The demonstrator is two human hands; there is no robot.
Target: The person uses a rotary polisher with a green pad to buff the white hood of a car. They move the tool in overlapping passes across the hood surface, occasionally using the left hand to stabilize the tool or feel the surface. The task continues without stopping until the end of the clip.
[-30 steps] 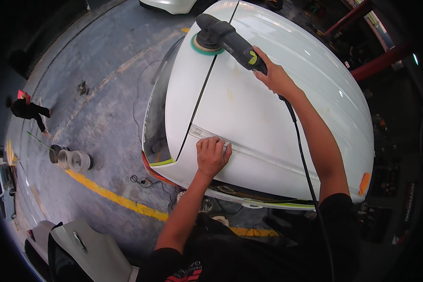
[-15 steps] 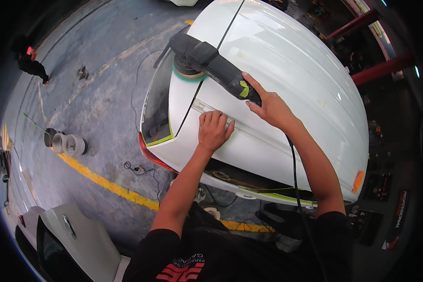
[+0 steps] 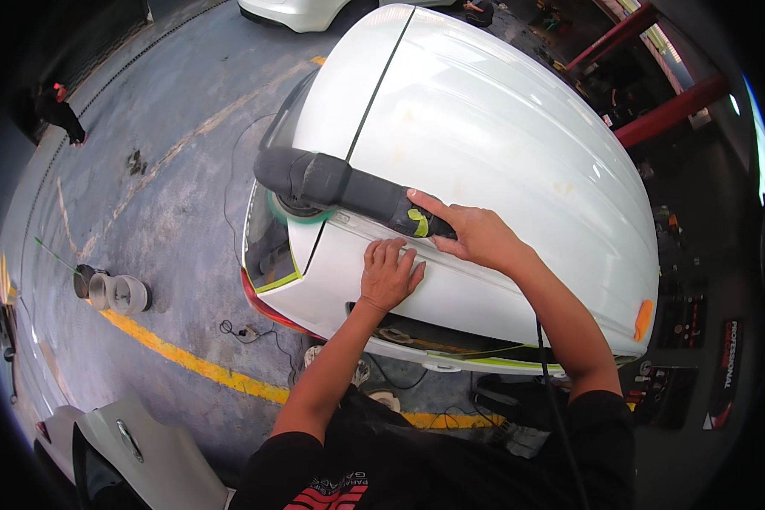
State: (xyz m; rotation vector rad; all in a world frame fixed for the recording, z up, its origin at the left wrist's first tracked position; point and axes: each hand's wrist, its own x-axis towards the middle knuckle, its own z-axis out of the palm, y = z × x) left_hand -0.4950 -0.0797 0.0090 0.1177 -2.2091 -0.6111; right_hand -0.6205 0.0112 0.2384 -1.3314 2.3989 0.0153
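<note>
My right hand (image 3: 483, 238) is wrapped round the rear handle of a black electric polisher (image 3: 348, 189), which has a piece of yellow-green tape on it. The polisher's round head reaches left over the rear edge of the white car roof (image 3: 476, 161). Its green-rimmed pad (image 3: 289, 211) is partly hidden under the head, beside the dark seam across the roof; I cannot tell whether it touches the paint. My left hand (image 3: 388, 276) lies on the near side of the roof, fingers spread and slightly bent, close to the roof's side strip. It holds nothing.
A power cord (image 3: 552, 408) trails down past my right arm. Yellow-green masking tape (image 3: 279, 283) edges the rear glass. An orange cloth (image 3: 644, 320) lies at the roof's right end. Buckets (image 3: 127, 295) stand on the floor at left. Another car (image 3: 144, 442) is close behind; a person (image 3: 59, 113) stands far left.
The polisher has moved nearer to me and left along the rear of the roof, with my right hand on it. My left hand stays resting on the roof. The whole view has shifted slightly.
</note>
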